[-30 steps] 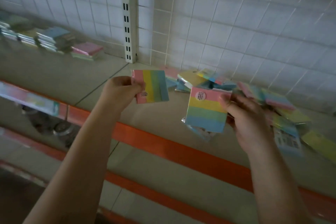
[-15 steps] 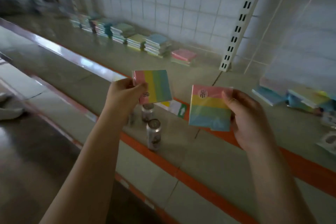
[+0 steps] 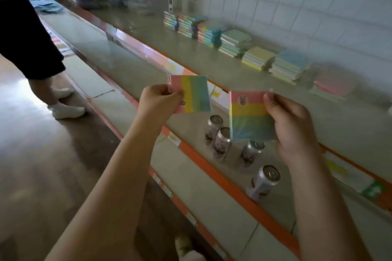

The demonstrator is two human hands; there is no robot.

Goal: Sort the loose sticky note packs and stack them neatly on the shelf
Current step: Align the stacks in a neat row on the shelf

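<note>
A striped pack [image 3: 192,93] is gripped by the left hand [image 3: 158,100] and another pack [image 3: 250,119] by the right hand [image 3: 291,125], with the stacks [image 3: 233,42] lying up-frame on the shelf [image 3: 148,48], nearer the right hand.

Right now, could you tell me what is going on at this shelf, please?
A person is sorting sticky note packs. The left hand holds one rainbow-striped pack and the right hand holds another striped pack, both in the air in front of the shelf. A row of sorted stacks already stands along the back wall. Drink cans stand on the lower shelf. Another person stands at the left.
</note>
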